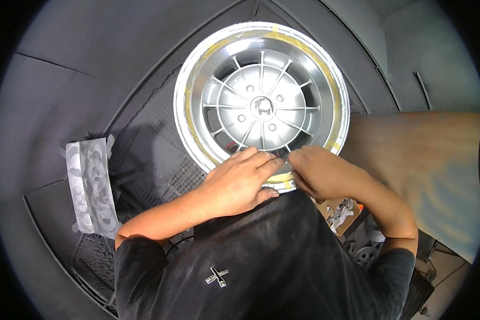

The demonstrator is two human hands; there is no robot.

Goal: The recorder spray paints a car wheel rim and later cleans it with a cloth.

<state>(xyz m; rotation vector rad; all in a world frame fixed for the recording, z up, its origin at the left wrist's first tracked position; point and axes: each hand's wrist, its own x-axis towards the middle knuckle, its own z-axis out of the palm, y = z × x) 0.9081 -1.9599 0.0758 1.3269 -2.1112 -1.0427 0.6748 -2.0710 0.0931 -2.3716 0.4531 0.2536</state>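
Note:
A silver multi-spoke wheel rim (234, 109) stands in front of me with its face up. Yellow masking tape (281, 178) runs around the inside of its bright outer lip, wrinkled in places. My left hand (242, 178) grips the near edge of the rim, its fingers lying over the lip and its thumb on the outer side. Just to the right, my right hand (320, 172) is closed at the same lip beside the tape. Its bent fingers hide whatever is between them. A bit of red shows through the near spoke openings.
A silver-grey panel with round smears (93, 184) stands at the left. Dark grey walls (85, 64) rise behind the rim. A brown, stained board (421, 165) is at the right. Below my right forearm sit a cardboard box with crumpled scraps (340, 214) and another wheel (365, 256).

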